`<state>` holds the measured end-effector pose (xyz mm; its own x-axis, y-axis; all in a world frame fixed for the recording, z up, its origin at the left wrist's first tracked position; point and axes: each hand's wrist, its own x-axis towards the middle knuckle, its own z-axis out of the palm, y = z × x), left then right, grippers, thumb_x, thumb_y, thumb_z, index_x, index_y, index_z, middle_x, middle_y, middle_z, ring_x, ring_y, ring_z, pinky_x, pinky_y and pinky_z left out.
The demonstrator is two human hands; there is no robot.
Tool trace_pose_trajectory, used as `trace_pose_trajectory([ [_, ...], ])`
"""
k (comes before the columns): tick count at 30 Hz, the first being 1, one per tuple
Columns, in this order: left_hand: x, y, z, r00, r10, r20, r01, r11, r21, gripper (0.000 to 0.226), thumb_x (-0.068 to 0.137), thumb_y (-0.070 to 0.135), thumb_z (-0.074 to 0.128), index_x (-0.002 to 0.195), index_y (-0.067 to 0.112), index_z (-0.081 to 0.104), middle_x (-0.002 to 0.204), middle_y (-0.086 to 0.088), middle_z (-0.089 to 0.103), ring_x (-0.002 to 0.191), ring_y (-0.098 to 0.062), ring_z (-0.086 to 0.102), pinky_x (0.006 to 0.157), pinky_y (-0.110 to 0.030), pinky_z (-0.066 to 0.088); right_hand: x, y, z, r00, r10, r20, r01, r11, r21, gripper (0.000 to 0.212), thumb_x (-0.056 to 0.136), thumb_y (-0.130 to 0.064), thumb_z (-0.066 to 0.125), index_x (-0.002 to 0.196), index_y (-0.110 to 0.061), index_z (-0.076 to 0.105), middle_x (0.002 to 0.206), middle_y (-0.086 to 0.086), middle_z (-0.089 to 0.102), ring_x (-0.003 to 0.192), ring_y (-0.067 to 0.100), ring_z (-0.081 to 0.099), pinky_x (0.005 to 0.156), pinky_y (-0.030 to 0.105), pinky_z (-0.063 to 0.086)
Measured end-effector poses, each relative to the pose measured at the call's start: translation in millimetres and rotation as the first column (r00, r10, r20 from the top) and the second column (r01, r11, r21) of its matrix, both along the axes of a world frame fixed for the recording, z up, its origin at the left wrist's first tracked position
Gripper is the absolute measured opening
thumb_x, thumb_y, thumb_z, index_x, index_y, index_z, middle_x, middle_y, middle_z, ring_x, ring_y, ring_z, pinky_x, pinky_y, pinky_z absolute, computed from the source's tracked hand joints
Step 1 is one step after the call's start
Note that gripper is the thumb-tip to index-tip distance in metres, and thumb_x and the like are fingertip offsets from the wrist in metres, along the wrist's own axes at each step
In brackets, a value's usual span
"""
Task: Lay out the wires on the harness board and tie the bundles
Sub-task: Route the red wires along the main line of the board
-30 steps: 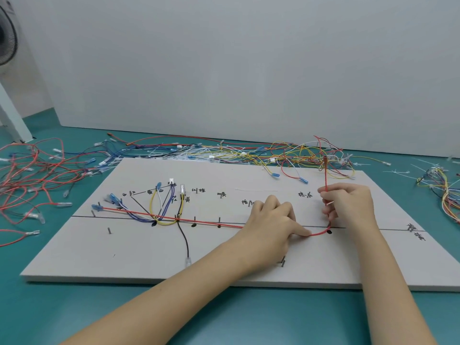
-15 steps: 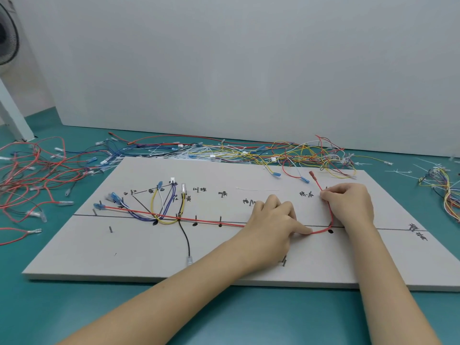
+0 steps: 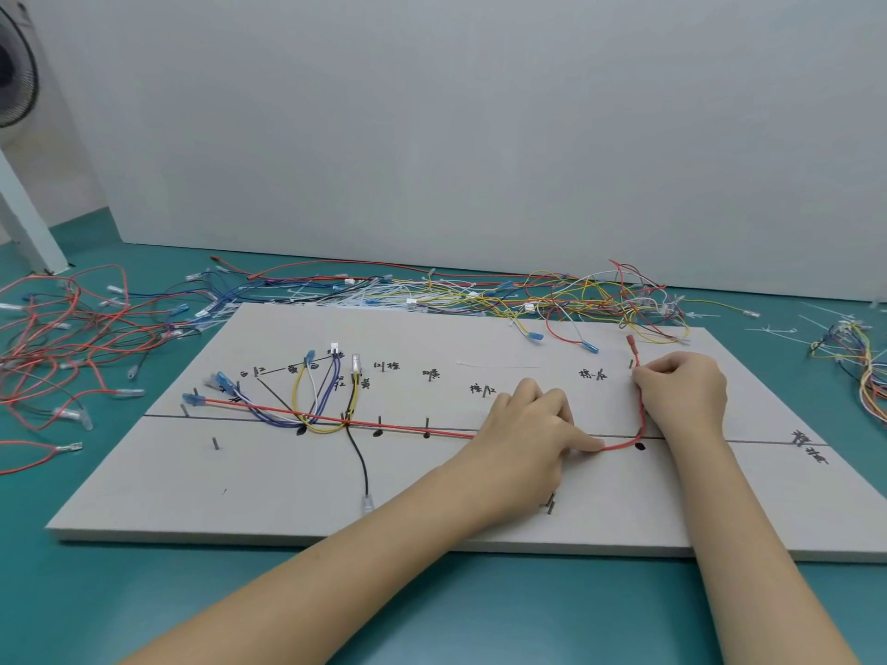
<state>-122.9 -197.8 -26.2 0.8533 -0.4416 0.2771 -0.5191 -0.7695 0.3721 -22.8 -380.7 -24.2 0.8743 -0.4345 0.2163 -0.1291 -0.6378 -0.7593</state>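
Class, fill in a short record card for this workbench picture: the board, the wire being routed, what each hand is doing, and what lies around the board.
Board: grey harness board with pins, a drawn line and handwritten marks, on a teal table
Wire being routed: red wire along the line, bending up at its right end
Left hand: pressing the wire down at the bend
Right hand: pinching the wire near its red terminal
Already laid: yellow, blue, white and black wires at left
Surroundings: loose wires behind the board

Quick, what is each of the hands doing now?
Left hand: fingers pressing the red wire down on the harness board.
Right hand: closed, pinching the same red wire near its end.
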Motion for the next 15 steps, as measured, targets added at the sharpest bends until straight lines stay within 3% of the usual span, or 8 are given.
trace_pose_trajectory([
  [11,0.1,0.6,0.3,1.0,-0.007,0.002,0.007,1.0,-0.015,0.046,0.097,0.005,0.046,0.129,0.034,0.061,0.106,0.003,0.051,0.101,-0.022,0.035,0.084,-0.032,0.032,-0.8,5.9,0.1,1.0,-0.01,0.001,0.01,0.998,-0.064,0.018,0.082,-0.007,0.062,0.093,-0.009,0.076,0.098,0.013,0.071,0.091,0.033,0.06,0.077,0.032,0.046],
  [15,-0.9,-0.2,0.3,1.0,-0.007,0.012,0.007,1.0,-0.014,0.046,0.097,0.006,0.046,0.129,0.034,0.061,0.106,0.003,0.051,0.101,-0.022,0.035,0.084,-0.032,0.032,-1.9,7.5,1.0,1.0,-0.006,-0.016,0.004,0.994,-0.112,0.019,0.084,-0.006,0.059,0.093,-0.007,0.076,0.096,0.016,0.071,0.084,0.035,0.057,0.074,0.032,0.045],
])
